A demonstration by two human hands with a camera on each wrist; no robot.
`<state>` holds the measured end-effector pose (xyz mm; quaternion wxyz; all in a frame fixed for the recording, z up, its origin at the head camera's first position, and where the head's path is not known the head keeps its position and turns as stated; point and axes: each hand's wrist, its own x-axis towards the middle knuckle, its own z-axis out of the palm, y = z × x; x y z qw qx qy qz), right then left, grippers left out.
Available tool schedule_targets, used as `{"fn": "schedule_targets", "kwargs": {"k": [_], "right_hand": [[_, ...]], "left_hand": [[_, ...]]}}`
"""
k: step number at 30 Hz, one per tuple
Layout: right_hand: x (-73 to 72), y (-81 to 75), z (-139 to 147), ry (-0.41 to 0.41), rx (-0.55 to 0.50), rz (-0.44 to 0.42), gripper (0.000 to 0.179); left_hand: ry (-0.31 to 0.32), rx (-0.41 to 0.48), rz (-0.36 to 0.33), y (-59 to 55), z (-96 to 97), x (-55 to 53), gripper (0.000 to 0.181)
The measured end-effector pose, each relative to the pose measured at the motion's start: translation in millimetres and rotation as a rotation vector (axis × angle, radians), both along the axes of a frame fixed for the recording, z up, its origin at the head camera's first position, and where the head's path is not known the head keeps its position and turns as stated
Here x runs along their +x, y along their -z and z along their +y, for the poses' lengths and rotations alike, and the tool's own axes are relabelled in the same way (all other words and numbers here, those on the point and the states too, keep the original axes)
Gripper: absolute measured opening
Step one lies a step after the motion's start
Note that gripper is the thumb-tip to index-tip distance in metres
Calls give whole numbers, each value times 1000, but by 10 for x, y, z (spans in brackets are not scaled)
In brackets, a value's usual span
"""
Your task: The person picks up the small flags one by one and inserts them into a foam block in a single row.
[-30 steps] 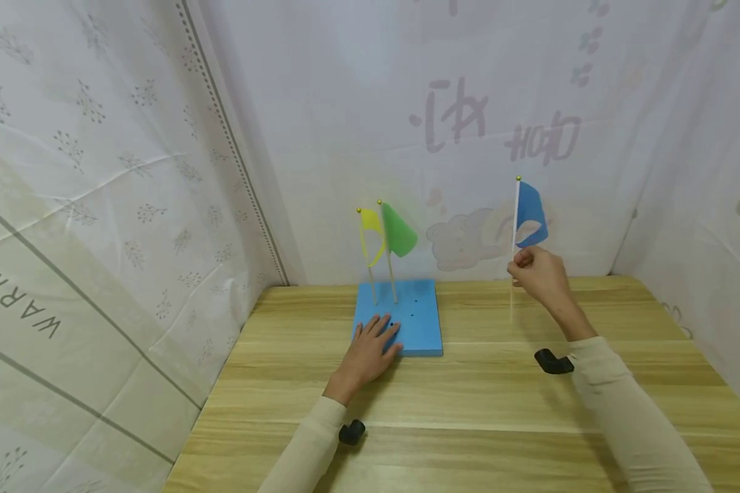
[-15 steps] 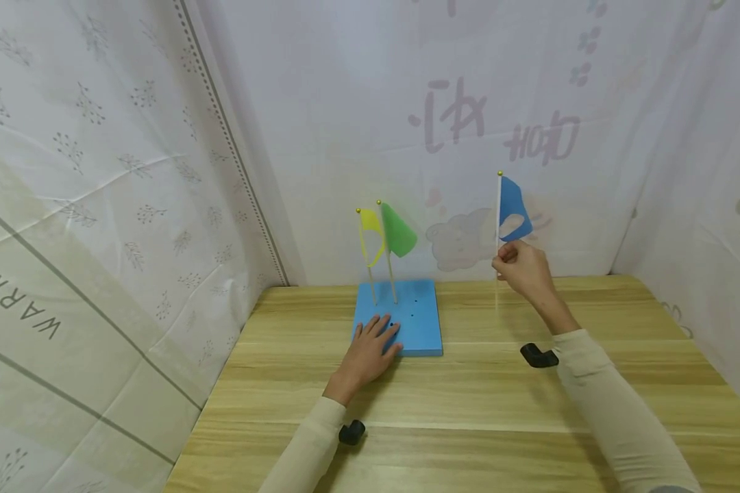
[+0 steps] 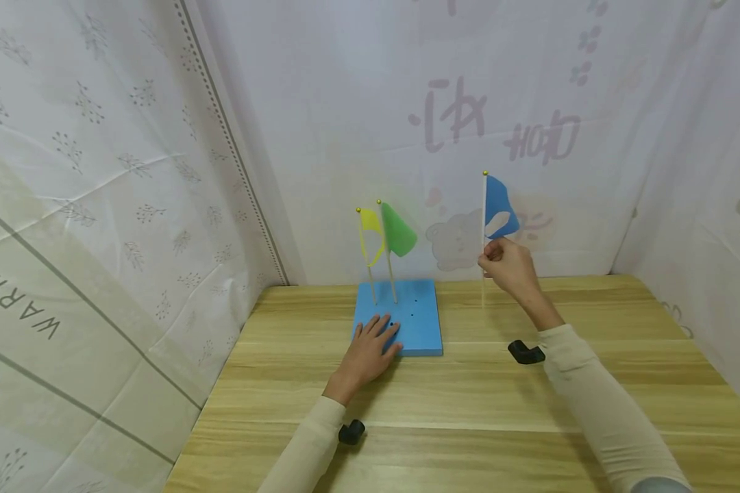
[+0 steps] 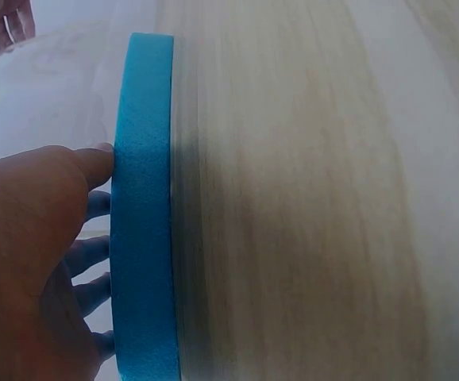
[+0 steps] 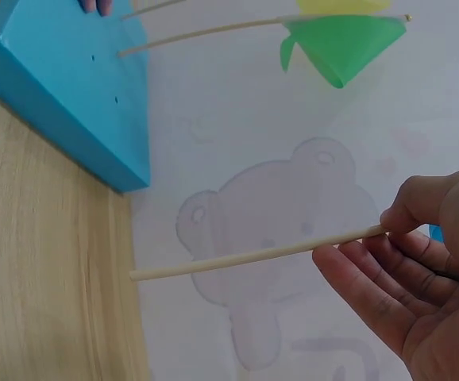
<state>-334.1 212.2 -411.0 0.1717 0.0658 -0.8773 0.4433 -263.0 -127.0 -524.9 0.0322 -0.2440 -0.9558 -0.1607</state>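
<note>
My right hand (image 3: 509, 267) pinches the thin wooden stick (image 5: 229, 260) of a small blue flag (image 3: 499, 205), which stands upright with a gold bead on top. In the right wrist view the stick's lower end points toward the table, and the blue cloth is mostly hidden behind the hand. Spread flat, my left hand (image 3: 370, 349) rests on the front left of a blue foam block (image 3: 422, 335). A yellow flag (image 3: 370, 219) and a green flag (image 3: 399, 231) stand in the block's back left part. Several small dark holes show in its top.
The block sits on a wood-grain table (image 3: 469, 411), near its back edge. Printed white curtain (image 3: 345, 103) hangs behind and at both sides. Black wrist pieces (image 3: 526, 352) stick out from the cuffs of both sleeves.
My right hand has moved left with the blue flag, closer to the block. The left hand, the block and the other two flags stay where they were.
</note>
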Motion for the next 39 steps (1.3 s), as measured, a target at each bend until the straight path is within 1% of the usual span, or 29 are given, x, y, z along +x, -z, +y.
{"fn": "schedule_targets", "kwargs": {"k": [8, 13, 24, 28, 33, 39], "right_hand": [[-44, 18, -156, -28, 14, 33, 12], [-67, 20, -256, -40, 20, 18, 12], [-146, -13, -464, -71, -17, -6, 12], [-180, 7, -551, -84, -25, -3, 11], [-223, 36, -665, -100, -32, 22, 10], [-297, 83, -820, -117, -5, 26, 8]], "left_hand": [[5, 3, -2, 2, -9, -7, 56], [-4, -17, -18, 3, -11, -10, 57], [2, -2, -13, -14, -11, 10, 57], [4, -1, -8, -8, -14, 9, 56], [4, -5, -14, 12, -14, -2, 57], [1, -15, -5, 9, -9, -5, 57]]}}
